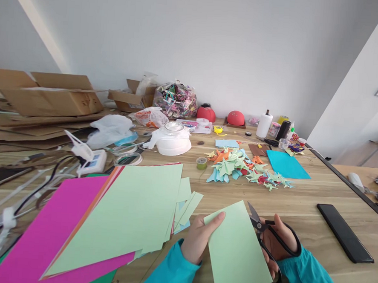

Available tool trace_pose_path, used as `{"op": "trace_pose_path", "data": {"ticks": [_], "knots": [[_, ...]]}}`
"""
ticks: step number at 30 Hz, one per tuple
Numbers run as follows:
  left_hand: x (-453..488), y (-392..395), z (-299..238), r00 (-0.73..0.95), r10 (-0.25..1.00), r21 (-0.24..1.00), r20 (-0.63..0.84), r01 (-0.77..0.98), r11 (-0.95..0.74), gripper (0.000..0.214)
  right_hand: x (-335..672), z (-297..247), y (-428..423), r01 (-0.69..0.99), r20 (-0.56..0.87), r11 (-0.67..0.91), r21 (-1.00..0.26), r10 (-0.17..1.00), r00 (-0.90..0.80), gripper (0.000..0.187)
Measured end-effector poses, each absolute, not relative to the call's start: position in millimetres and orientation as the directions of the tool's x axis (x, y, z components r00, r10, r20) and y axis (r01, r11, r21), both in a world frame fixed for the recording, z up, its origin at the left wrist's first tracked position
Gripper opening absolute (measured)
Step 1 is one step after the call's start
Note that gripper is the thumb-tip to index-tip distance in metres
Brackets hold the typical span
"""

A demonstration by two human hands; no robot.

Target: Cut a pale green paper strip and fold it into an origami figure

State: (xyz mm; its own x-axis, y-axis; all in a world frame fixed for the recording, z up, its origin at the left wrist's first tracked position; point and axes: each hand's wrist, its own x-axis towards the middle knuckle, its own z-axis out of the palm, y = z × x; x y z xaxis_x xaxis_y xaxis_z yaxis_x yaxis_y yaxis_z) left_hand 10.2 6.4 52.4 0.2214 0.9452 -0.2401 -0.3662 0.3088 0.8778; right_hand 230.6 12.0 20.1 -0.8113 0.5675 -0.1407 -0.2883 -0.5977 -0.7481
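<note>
My left hand [199,236] grips a pale green sheet of paper [238,251] by its upper left edge, thumb on top. Black-handled scissors [260,227] are in my right hand [279,239], with fingers through the loops. Their blades are spread at the sheet's right edge; I cannot tell whether they touch it. Left of my hands lies a stack of coloured paper, a pale green sheet [123,210] on top and a magenta sheet [46,222] under it. Pale green paper strips [188,207] lie between the stack and my left hand.
Folded paper stars [235,163] are heaped beyond my hands, beside a blue sheet [286,164]. A black phone [345,232] lies at right. A small green roll [202,162], a power strip [94,161] with cables, and cardboard boxes [50,99] also occupy the table.
</note>
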Motion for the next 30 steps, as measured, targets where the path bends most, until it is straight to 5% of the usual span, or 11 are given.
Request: {"op": "trace_pose_path", "data": {"ticks": [14,18,20,23,25,30], "knots": [[7,7,61,0.122,0.958,0.873,-0.26,-0.393,0.287,0.04,231,37,10,-0.191,-0.211,-0.528,-0.828,0.609,-0.765,0.085],[0,12,70,-0.017,0.962,0.855,-0.272,-0.464,0.234,0.041,227,44,11,-0.015,-0.257,-0.319,-0.948,0.787,-0.561,0.075],[-1,11,74,-0.04,0.963,0.853,-0.266,-0.475,0.216,0.042,223,43,12,0.267,-0.173,-0.084,-0.96,0.928,-0.331,0.06],[2,9,76,-0.018,0.967,0.861,-0.254,-0.46,0.217,0.039,219,36,12,0.803,0.12,0.158,-0.574,0.987,-0.108,0.033],[4,7,74,0.005,0.971,0.881,-0.239,-0.42,0.219,0.038,218,31,12,0.941,0.164,0.163,-0.297,0.979,-0.118,0.025],[6,4,67,0.089,0.982,0.947,-0.166,-0.265,0.184,0.04,217,27,11,0.957,0.075,0.223,-0.185,0.974,-0.212,0.035]]}}
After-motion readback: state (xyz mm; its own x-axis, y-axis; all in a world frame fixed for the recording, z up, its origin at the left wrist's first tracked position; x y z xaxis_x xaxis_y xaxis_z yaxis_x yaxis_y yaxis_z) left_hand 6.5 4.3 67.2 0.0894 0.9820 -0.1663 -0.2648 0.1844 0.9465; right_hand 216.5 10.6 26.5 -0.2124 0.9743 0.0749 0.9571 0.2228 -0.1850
